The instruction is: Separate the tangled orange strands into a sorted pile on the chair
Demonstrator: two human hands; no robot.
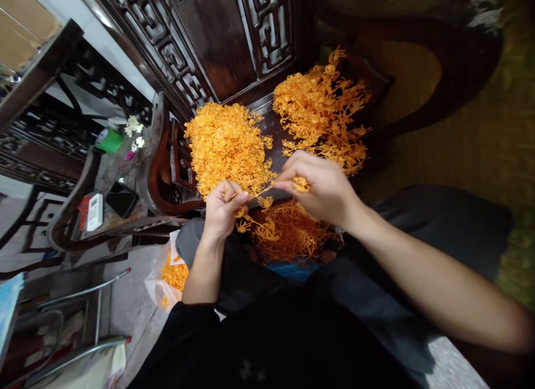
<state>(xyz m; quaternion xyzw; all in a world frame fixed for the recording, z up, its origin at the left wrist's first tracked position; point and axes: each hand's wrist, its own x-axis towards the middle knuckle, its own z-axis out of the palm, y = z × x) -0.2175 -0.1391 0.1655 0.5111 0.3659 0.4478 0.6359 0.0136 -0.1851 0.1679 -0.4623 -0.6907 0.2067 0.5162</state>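
Observation:
My left hand (222, 209) is closed, pinching a thin orange plastic sprig (256, 220) with small flower pieces on it. My right hand (320, 185) is closed too, holding the sprig's other end and a small orange flower piece (300, 183) in its fingers. Both hands are just above my lap, where a bunch of orange sprigs (288, 233) lies. On the dark wooden seat (273, 127) ahead lie a dense heap of loose orange flower pieces (228, 144) on the left and a pile of branched orange sprigs (321, 113) on the right.
A carved dark wooden chair back (217, 38) stands beyond the seat. A plastic bag with orange pieces (171, 275) sits on the floor at my left. Further left a low table (108, 205) bears a green cup (109, 139), white flowers and a white remote (95, 212). Metal chair legs (79, 322) are bottom left.

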